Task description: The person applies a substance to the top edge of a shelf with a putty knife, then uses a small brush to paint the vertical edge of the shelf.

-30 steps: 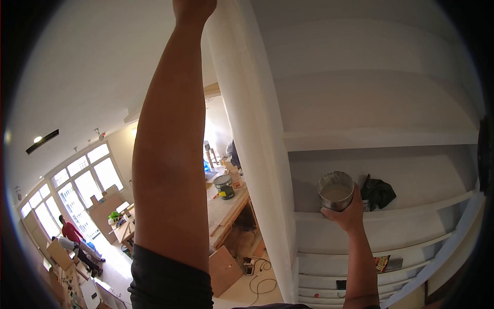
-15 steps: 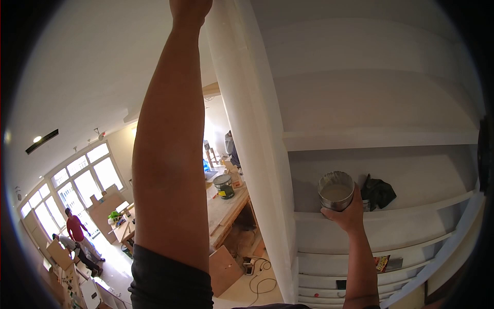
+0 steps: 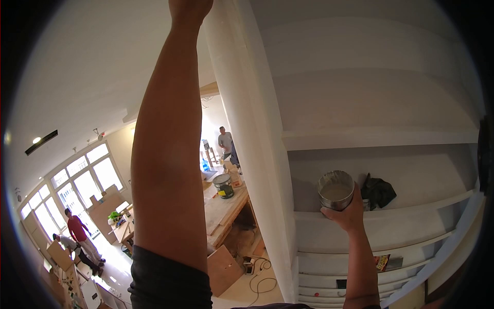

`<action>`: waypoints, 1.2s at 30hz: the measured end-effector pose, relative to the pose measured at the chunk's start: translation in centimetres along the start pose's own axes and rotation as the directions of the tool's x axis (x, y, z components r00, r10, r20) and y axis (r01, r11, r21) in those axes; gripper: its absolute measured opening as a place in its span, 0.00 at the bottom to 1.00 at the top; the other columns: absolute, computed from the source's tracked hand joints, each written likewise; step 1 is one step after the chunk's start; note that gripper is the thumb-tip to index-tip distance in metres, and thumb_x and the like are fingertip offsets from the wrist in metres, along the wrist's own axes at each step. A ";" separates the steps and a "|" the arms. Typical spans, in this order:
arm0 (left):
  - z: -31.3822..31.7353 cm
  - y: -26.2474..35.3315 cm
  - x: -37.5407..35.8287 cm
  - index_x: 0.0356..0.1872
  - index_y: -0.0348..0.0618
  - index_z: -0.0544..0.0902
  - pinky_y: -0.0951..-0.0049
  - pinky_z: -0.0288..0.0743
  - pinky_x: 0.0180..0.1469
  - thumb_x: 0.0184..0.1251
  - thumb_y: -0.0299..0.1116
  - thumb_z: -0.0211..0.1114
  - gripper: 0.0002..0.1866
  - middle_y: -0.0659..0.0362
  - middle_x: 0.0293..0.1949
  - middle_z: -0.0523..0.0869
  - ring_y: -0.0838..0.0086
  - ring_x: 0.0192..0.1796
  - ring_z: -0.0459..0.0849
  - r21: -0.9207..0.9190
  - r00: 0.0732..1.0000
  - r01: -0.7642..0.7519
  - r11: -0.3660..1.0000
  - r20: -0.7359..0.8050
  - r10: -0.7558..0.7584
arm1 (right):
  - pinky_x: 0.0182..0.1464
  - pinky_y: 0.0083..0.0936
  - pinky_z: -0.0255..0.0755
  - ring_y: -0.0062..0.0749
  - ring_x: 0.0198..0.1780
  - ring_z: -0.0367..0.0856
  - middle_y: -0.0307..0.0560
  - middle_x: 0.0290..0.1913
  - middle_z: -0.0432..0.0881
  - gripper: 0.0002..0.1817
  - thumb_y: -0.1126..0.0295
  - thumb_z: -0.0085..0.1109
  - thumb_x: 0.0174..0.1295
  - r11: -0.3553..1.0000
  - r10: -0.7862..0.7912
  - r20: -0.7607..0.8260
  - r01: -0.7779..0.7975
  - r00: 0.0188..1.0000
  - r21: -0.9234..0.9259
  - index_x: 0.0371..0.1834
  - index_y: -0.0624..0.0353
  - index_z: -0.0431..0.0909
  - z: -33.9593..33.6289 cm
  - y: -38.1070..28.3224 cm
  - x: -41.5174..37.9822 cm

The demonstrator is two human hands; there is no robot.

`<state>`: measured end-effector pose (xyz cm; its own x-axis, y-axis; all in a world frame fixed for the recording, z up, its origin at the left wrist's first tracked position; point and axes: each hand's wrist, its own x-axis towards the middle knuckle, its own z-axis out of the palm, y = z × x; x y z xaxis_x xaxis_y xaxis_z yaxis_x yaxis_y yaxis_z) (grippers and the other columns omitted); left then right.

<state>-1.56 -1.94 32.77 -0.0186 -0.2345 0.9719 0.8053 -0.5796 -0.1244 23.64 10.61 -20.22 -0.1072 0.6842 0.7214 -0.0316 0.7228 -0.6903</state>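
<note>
My left arm reaches straight up along a white panel edge (image 3: 242, 103). Only the base of my left hand (image 3: 191, 7) shows at the top of the view, and its fingers are cut off by the frame. On the right, my right hand (image 3: 347, 212) is wrapped round a metal can (image 3: 336, 190) from below and the side. The can has a smeared inner wall and pale, whitish contents. It is held in front of a white shelf (image 3: 432, 207). Just right of the can, a crumpled dark cloth or bag (image 3: 380, 192) lies on that shelf.
White shelves rise above and below the can. Beyond the panel stands a wooden workbench (image 3: 226, 213) with a paint bucket (image 3: 223, 186); a cable (image 3: 257, 283) lies below. A person (image 3: 225, 141) is behind it. Two more people (image 3: 78, 229) are far left near windows.
A person behind the workbench has come into clearer view. The raised left arm has shifted very slightly left. My right hand and the can stay in nearly the same place.
</note>
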 end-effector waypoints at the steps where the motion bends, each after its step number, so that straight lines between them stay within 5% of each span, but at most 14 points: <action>1: 0.0 -0.1 0.0 0.49 0.37 0.82 0.67 0.84 0.45 0.75 0.31 0.67 0.09 0.50 0.41 0.93 0.69 0.42 0.92 0.034 1.000 -0.004 0.999 0.009 0.004 | 0.66 0.40 0.80 0.43 0.65 0.84 0.52 0.63 0.82 0.58 0.61 0.88 0.34 1.000 -0.005 0.003 0.005 1.000 -0.002 0.74 0.61 0.68 0.0 0.1 0.0; 6: -0.5 1.0 -0.8 0.48 0.36 0.84 0.64 0.84 0.49 0.74 0.31 0.67 0.10 0.47 0.42 0.94 0.64 0.45 0.93 0.273 0.999 -0.028 0.961 0.029 0.021 | 0.66 0.40 0.81 0.43 0.65 0.84 0.53 0.63 0.82 0.57 0.62 0.88 0.34 1.000 -0.012 -0.005 0.012 1.000 0.015 0.74 0.61 0.69 0.1 0.6 0.0; 12: -0.7 0.3 -1.2 0.48 0.35 0.84 0.61 0.84 0.51 0.73 0.32 0.68 0.11 0.45 0.42 0.93 0.60 0.46 0.93 0.133 0.997 -0.074 0.988 0.038 0.069 | 0.66 0.41 0.81 0.43 0.65 0.84 0.53 0.64 0.82 0.57 0.62 0.88 0.35 0.999 -0.014 0.003 0.014 1.000 0.032 0.75 0.61 0.68 0.1 0.4 -0.1; 18: -1.2 0.9 -2.2 0.49 0.35 0.84 0.64 0.84 0.50 0.74 0.30 0.67 0.09 0.47 0.41 0.93 0.63 0.45 0.93 0.241 0.998 -0.038 0.970 0.064 0.024 | 0.66 0.42 0.80 0.44 0.66 0.84 0.53 0.64 0.82 0.57 0.61 0.88 0.36 1.000 -0.023 -0.002 0.023 1.000 0.010 0.75 0.60 0.68 0.2 0.9 -0.1; 22: -2.3 2.8 -4.5 0.50 0.38 0.83 0.67 0.86 0.50 0.77 0.31 0.66 0.08 0.52 0.41 0.92 0.69 0.45 0.92 -0.104 0.999 -0.020 0.994 0.042 0.025 | 0.67 0.41 0.80 0.44 0.66 0.84 0.52 0.64 0.82 0.56 0.62 0.88 0.37 0.996 -0.023 0.001 0.023 1.000 0.087 0.75 0.59 0.68 0.1 1.5 -0.1; 25: -4.2 7.7 -11.4 0.49 0.38 0.83 0.66 0.87 0.53 0.79 0.33 0.66 0.09 0.52 0.42 0.92 0.68 0.45 0.92 -0.249 0.990 0.053 0.967 0.143 -0.018 | 0.67 0.40 0.79 0.42 0.65 0.84 0.52 0.64 0.82 0.56 0.63 0.88 0.37 0.997 -0.020 0.004 0.019 1.000 0.080 0.75 0.59 0.68 -0.2 1.2 -0.1; 26: -5.4 6.8 -12.1 0.58 0.28 0.79 0.65 0.90 0.57 0.81 0.29 0.65 0.15 0.45 0.47 0.92 0.63 0.49 0.94 -0.226 0.945 0.126 0.966 0.324 -0.048 | 0.67 0.40 0.79 0.42 0.65 0.84 0.52 0.64 0.82 0.56 0.63 0.88 0.37 0.996 -0.007 -0.004 0.008 1.000 0.085 0.74 0.59 0.69 -0.3 1.3 -0.1; 27: -5.9 7.6 -15.8 0.57 0.28 0.82 0.64 0.88 0.57 0.82 0.28 0.64 0.13 0.44 0.47 0.93 0.63 0.48 0.93 -0.236 0.951 0.171 0.957 0.293 -0.098 | 0.67 0.40 0.79 0.42 0.65 0.84 0.52 0.64 0.82 0.56 0.63 0.89 0.37 0.996 0.004 -0.010 -0.003 1.000 0.091 0.74 0.60 0.69 -0.2 1.4 -0.1; 29: -7.6 10.3 -22.1 0.56 0.27 0.82 0.64 0.88 0.57 0.82 0.27 0.64 0.12 0.44 0.47 0.93 0.62 0.47 0.93 -0.050 0.870 0.019 0.999 0.493 0.008 | 0.67 0.40 0.79 0.42 0.65 0.84 0.53 0.64 0.83 0.56 0.62 0.89 0.36 0.995 0.028 -0.012 -0.027 1.000 0.095 0.74 0.61 0.69 -0.3 1.1 -0.1; 30: -7.8 11.1 -25.4 0.55 0.28 0.82 0.64 0.87 0.56 0.82 0.25 0.63 0.10 0.45 0.47 0.93 0.63 0.46 0.92 -0.291 0.858 0.270 0.918 0.505 -0.092 | 0.67 0.40 0.79 0.43 0.65 0.84 0.53 0.64 0.83 0.57 0.62 0.89 0.36 0.995 0.044 -0.009 -0.043 0.999 0.094 0.74 0.61 0.69 -0.4 0.7 -0.2; 31: -8.2 13.1 -28.1 0.49 0.29 0.85 0.76 0.84 0.48 0.79 0.22 0.66 0.06 0.52 0.44 0.92 0.72 0.47 0.91 -0.275 0.822 0.420 0.865 0.519 -0.235 | 0.67 0.40 0.79 0.43 0.65 0.83 0.54 0.64 0.83 0.57 0.62 0.89 0.35 0.994 0.055 -0.005 -0.054 0.998 0.094 0.74 0.62 0.69 -0.5 0.4 -0.5; 32: -8.8 12.9 -30.5 0.52 0.29 0.84 0.69 0.84 0.55 0.80 0.22 0.64 0.08 0.47 0.45 0.93 0.68 0.48 0.90 -0.281 0.813 0.365 0.888 0.561 -0.157 | 0.67 0.40 0.79 0.43 0.65 0.83 0.54 0.64 0.83 0.58 0.61 0.89 0.35 0.995 0.020 0.001 -0.020 1.000 0.098 0.74 0.63 0.68 -0.5 -0.2 -1.0; 34: -9.9 14.1 -33.6 0.50 0.29 0.85 0.71 0.81 0.57 0.77 0.18 0.66 0.06 0.50 0.46 0.92 0.71 0.51 0.89 -0.156 0.709 0.501 0.851 0.638 -0.301 | 0.67 0.40 0.79 0.44 0.66 0.83 0.55 0.64 0.83 0.59 0.60 0.89 0.35 0.993 -0.045 0.020 0.042 0.999 0.107 0.75 0.64 0.68 -0.6 -1.7 -2.0; 36: -9.7 14.1 -37.3 0.43 0.34 0.88 0.72 0.84 0.49 0.71 0.22 0.73 0.04 0.53 0.42 0.93 0.72 0.44 0.92 -0.227 0.740 0.560 0.797 0.569 -0.358 | 0.67 0.41 0.78 0.44 0.66 0.83 0.56 0.64 0.82 0.60 0.60 0.89 0.34 0.996 -0.067 0.078 0.062 0.995 0.061 0.75 0.64 0.67 -0.5 -2.3 -3.5</action>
<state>4.75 -8.90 -7.12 0.0345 0.4778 0.8778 0.4970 -0.7702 0.3998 24.59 6.59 -21.11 -0.1818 0.6250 0.7591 -0.0989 0.7565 -0.6465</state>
